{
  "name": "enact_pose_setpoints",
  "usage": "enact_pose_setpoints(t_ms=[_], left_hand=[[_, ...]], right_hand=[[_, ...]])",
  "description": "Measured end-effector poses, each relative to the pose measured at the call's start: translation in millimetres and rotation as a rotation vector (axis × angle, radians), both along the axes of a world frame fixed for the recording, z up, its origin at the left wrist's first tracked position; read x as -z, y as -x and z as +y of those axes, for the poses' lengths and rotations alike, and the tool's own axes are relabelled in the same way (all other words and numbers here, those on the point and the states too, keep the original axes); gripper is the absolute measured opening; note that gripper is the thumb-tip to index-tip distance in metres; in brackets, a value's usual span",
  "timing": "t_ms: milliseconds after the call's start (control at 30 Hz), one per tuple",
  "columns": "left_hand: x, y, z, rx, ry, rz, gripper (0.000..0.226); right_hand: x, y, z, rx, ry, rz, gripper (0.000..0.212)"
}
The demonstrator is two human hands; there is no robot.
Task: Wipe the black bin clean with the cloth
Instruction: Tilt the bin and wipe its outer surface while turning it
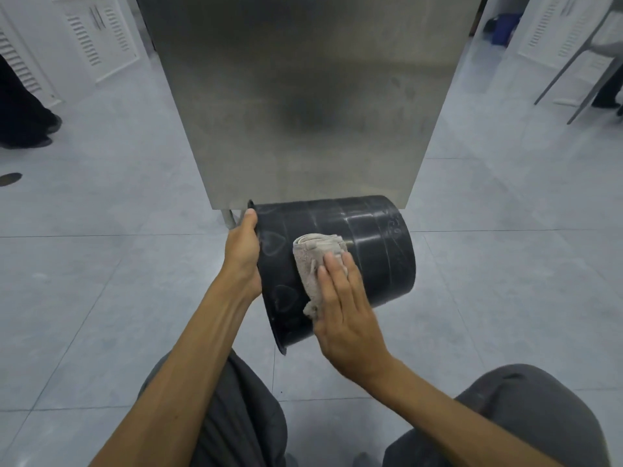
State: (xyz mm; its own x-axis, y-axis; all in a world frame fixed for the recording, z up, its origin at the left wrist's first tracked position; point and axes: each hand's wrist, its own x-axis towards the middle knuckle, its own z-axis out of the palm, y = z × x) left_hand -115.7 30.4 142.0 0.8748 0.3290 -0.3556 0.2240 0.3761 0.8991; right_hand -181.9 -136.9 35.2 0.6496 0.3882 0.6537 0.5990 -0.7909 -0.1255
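Observation:
The black bin [377, 244] lies on its side in mid-air above the floor, its open rim toward the left and its base toward the right. Faint heart outlines show on its wall. My left hand [243, 256] grips the rim at the left, thumb on top. A crumpled beige cloth [312, 261] lies on the bin's side wall. My right hand [344, 305] presses flat on the cloth with straight fingers, covering its lower right part. The inside of the bin is hidden.
A steel table [296, 96] stretches away right behind the bin, one leg [229, 219] showing under its near edge. Grey floor tiles surround it. My knees [526, 416] are below. A person's legs [23, 112] stand far left; chair legs [580, 75] far right.

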Motion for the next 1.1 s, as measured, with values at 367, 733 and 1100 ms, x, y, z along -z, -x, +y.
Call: enact_pose_setpoints(t_ms=[367, 733, 1100], left_hand=[[-8, 23, -1, 0.364, -0.376, -0.241, 0.094], [3, 16, 2, 0.196, -0.238, -0.057, 0.046], [2, 7, -10, 0.210, -0.045, 0.046, 0.043]], right_hand=[[-105, -78, -39, 0.298, -0.501, 0.385, 0.048], [-64, -25, -26, 0.206, -0.240, 0.277, 0.057], [-56, -10, -27, 0.076, -0.162, 0.119, 0.056]])
